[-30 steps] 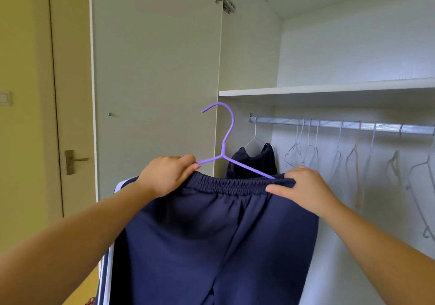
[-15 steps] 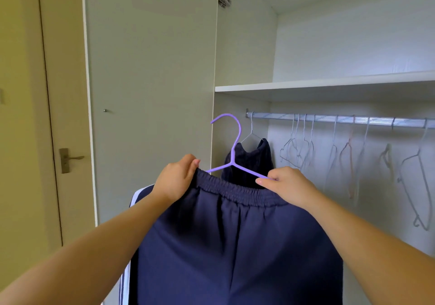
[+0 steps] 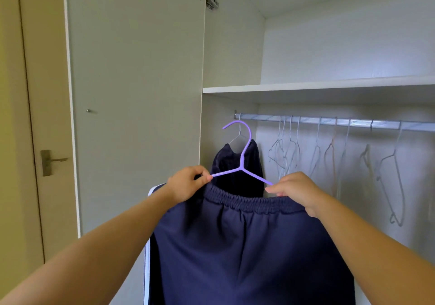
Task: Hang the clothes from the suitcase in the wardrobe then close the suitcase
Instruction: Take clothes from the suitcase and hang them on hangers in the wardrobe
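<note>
Navy trousers (image 3: 247, 253) with a white side stripe hang from a purple hanger (image 3: 242, 158). My left hand (image 3: 186, 184) pinches the hanger's left arm and the waistband. My right hand (image 3: 294, 190) grips the right arm at the waistband. The hook sits just below the left end of the metal rail (image 3: 329, 121) in the open wardrobe. Behind it a dark navy garment (image 3: 235, 163) hangs on a white hanger at the rail's left end. The suitcase is out of view.
Several empty pale hangers (image 3: 341, 154) hang along the rail to the right. A white shelf (image 3: 306, 87) lies above the rail. The open wardrobe door (image 3: 136, 92) stands to the left, with a room door and its handle (image 3: 50, 162) beyond.
Both hands have carried the hanger and trousers right and toward the rail. The hook has risen close to the rail's left end.
</note>
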Tool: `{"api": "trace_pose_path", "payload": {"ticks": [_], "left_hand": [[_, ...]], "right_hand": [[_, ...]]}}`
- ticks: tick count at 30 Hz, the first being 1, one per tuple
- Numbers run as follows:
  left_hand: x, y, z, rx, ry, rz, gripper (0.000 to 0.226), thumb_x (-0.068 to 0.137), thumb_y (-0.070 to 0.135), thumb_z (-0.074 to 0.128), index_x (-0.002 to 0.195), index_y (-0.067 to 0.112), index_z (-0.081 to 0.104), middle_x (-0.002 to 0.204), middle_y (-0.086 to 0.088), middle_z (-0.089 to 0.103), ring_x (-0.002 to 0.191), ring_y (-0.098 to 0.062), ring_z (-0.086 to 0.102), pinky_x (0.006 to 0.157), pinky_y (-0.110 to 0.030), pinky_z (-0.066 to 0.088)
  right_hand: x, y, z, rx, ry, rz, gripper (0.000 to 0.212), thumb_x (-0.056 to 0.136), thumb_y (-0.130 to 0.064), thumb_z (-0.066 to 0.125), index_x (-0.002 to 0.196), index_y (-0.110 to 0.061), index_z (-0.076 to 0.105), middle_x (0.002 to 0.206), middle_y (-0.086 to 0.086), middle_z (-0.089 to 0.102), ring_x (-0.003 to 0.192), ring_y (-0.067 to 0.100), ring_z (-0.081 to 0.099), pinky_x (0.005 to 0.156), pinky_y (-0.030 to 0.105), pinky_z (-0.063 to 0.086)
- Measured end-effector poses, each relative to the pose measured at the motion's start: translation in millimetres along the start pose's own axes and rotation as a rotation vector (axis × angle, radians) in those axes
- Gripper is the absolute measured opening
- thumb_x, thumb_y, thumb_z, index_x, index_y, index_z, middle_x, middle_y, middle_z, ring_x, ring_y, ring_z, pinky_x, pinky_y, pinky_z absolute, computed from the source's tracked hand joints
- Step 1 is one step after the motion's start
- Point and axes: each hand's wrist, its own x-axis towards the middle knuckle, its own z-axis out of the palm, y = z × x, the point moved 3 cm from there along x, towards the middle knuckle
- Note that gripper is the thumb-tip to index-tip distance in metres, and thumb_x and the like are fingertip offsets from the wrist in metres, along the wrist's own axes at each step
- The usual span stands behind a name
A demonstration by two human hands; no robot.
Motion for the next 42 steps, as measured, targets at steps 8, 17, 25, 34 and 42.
{"api": "trace_pose_path", "payload": {"ticks": [8,17,25,34,42], "left_hand": [[15,9,1,-0.082,0.437,-0.179,0.023,0.094,0.024,0.049,0.111,0.024,0.064,0.131,-0.005,0.05,0.122,-0.029,0.045,0.104,-0.038,0.036],[29,18,7,-0.229,0.102,-0.241,0.018,0.095,0.015,0.048,0.107,0.007,0.058,0.105,-0.006,0.049,0.08,-0.018,0.05,0.071,-0.03,0.044],[91,-8,14,-0.341,-0.047,-0.248,0.008,0.096,0.014,0.047,0.091,0.011,0.052,0.081,-0.003,0.049,0.077,-0.019,0.048,0.056,-0.023,0.037],[232,-41,21,-0.183,-0.04,-0.125,0.024,0.094,0.018,0.05,0.111,0.006,0.061,0.111,-0.014,0.062,0.099,-0.028,0.057,0.083,-0.028,0.044],[333,-59,45,-0.019,-0.108,-0.035,0.017,0.093,0.015,0.048,0.092,0.004,0.061,0.098,-0.014,0.06,0.085,-0.021,0.048,0.087,-0.029,0.045]], "right_hand": [[-8,-1,5,0.13,-0.192,0.316,0.013,0.085,-0.011,0.065,0.075,-0.004,0.063,0.073,0.011,0.063,0.063,0.021,0.058,0.057,0.024,0.049],[31,-17,28,0.289,-0.02,0.284,0.021,0.098,-0.011,0.044,0.083,-0.001,0.056,0.089,0.014,0.056,0.086,0.025,0.053,0.075,0.027,0.041],[110,-17,67,0.429,0.098,0.305,0.017,0.094,-0.021,0.055,0.091,-0.005,0.056,0.07,0.006,0.048,0.063,0.018,0.045,0.053,0.023,0.034],[246,-33,69,0.766,0.234,0.233,0.008,0.085,-0.011,0.058,0.078,-0.009,0.059,0.073,0.01,0.055,0.065,0.025,0.052,0.065,0.032,0.044],[341,-29,69,0.756,0.231,0.206,0.009,0.094,-0.009,0.049,0.091,-0.004,0.055,0.08,0.012,0.057,0.068,0.023,0.055,0.062,0.032,0.046]]}}
